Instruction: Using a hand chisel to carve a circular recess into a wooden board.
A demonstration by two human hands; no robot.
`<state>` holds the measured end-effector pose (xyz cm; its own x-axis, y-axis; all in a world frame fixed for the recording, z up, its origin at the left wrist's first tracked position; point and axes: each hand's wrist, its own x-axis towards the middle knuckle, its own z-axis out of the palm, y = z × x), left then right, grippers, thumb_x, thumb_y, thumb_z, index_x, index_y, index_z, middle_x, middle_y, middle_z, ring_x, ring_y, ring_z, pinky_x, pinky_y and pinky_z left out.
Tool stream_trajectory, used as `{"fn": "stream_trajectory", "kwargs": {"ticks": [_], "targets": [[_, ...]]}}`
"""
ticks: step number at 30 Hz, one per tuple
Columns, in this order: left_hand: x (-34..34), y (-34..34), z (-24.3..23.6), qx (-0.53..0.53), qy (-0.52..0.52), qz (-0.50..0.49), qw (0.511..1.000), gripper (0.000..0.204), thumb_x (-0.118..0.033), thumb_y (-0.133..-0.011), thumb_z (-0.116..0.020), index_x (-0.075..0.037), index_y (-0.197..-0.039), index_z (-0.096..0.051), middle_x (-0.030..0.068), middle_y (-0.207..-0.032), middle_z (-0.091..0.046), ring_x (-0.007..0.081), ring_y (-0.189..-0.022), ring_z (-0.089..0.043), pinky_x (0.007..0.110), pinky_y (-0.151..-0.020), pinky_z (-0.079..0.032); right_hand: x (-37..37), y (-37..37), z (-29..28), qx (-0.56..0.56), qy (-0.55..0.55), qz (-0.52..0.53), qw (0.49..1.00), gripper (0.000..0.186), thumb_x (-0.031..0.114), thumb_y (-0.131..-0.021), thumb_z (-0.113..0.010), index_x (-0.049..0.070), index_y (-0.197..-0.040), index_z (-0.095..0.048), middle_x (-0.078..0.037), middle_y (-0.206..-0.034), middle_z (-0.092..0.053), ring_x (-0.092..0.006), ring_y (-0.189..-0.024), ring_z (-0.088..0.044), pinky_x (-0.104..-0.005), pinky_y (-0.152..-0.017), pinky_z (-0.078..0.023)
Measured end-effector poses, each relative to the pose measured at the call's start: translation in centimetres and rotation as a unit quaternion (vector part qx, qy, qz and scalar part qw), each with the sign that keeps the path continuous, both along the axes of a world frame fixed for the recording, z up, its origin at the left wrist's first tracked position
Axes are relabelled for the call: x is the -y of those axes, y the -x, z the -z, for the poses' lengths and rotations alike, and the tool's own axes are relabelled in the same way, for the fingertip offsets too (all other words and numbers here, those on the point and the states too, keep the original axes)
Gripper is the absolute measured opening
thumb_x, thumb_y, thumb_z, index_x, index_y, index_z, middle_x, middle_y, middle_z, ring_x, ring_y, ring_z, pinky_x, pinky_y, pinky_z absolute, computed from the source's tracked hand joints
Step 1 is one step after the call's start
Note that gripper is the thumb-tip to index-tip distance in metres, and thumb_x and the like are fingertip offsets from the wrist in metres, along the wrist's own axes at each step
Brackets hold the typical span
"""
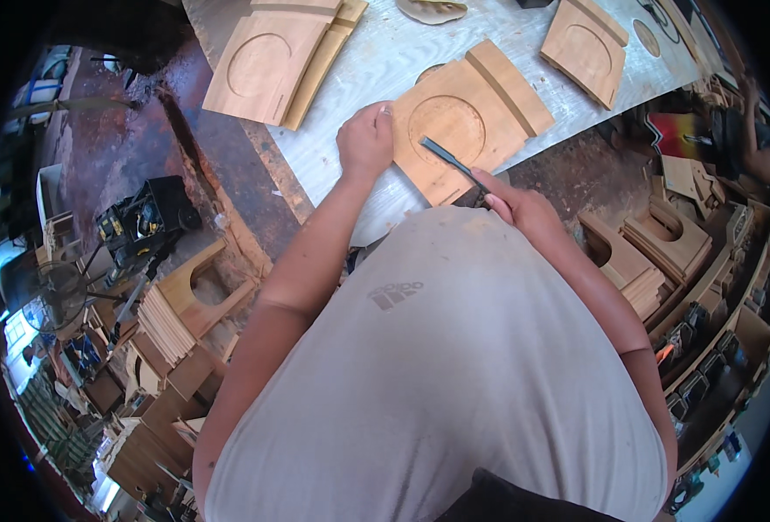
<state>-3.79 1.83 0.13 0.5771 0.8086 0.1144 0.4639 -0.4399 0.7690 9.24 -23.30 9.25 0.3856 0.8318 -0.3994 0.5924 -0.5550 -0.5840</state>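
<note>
A light wooden board lies at an angle on the table, with a shallow round recess cut in its face and a raised strip along its right side. My left hand is closed at the board's left edge, its thumb against the wood; the undersides of the fingers are hidden. In my right hand is a chisel, gripped by its handle. Its dark flat blade points up and left, with the tip over the lower part of the recess.
Similar recessed boards lie at the table's far left and far right. Stacked wooden pieces with cutouts stand on the floor at the right and left. A black tool bag sits at the left. Another person's arm shows at the right rim.
</note>
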Motion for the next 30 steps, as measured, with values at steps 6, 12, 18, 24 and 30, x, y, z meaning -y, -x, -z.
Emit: {"fn": "stream_trajectory", "kwargs": {"ticks": [6,12,18,24,30], "targets": [[0.2,0.0,-0.1,0.025,-0.010,0.008,1.000,0.029,-0.025,-0.099,-0.056,-0.007,-0.108,-0.076,0.0210,-0.097,-0.074,0.0365,-0.089,-0.072,0.041,-0.081,-0.055,-1.0,0.1,0.0,-0.029,-0.029,0.023,0.999,0.040,0.032,-0.104,-0.053,0.032,-0.144,-0.054,-0.025,-0.093,-0.067,-0.0441,-0.083,-0.064,-0.0476,-0.072,-0.052],[0.1,-0.1,0.0,0.002,-0.019,0.012,1.000,0.029,-0.026,-0.099,-0.056,-0.007,-0.108,-0.076,0.0210,-0.096,-0.074,0.0367,-0.089,-0.072,0.041,-0.080,-0.055,0.0,-0.7,1.7,-0.015,-0.034,0.011,0.999,0.042,0.033,-0.103,-0.054,0.030,-0.146,-0.053,-0.026,-0.093,-0.066,-0.0439,-0.082,-0.064,-0.0482,-0.071,-0.051],[0.0,-0.2,-0.5,0.003,0.003,0.007,1.000,0.030,-0.027,-0.100,-0.056,-0.006,-0.109,-0.075,0.0209,-0.095,-0.073,0.0366,-0.088,-0.072,0.041,-0.079,-0.055,-0.1,-0.8,1.8,-0.001,0.027,-0.001,1.000,0.043,0.035,-0.104,-0.052,0.031,-0.147,-0.051,-0.023,-0.092,-0.068,-0.0436,-0.081,-0.065,-0.0499,-0.071,-0.051],[0.0,-0.1,-0.3,-0.017,0.031,-0.003,0.999,0.029,-0.027,-0.099,-0.054,-0.009,-0.107,-0.075,0.0181,-0.103,-0.073,0.0381,-0.096,-0.069,0.045,-0.087,-0.053,-1.1,-0.5,1.0,-0.004,-0.043,0.004,0.999,0.043,0.034,-0.105,-0.050,0.030,-0.147,-0.051,-0.022,-0.090,-0.069,-0.0436,-0.081,-0.065,-0.0500,-0.071,-0.051],[0.1,0.0,-0.3,0.001,0.031,0.008,0.999,0.029,-0.026,-0.098,-0.053,-0.009,-0.108,-0.075,0.0184,-0.104,-0.073,0.0381,-0.098,-0.069,0.045,-0.088,-0.053,-1.1,-0.6,0.6,-0.009,0.004,0.006,1.000,0.042,0.032,-0.105,-0.049,0.030,-0.147,-0.051,-0.023,-0.091,-0.069,-0.0434,-0.084,-0.066,-0.0494,-0.073,-0.051]]}}
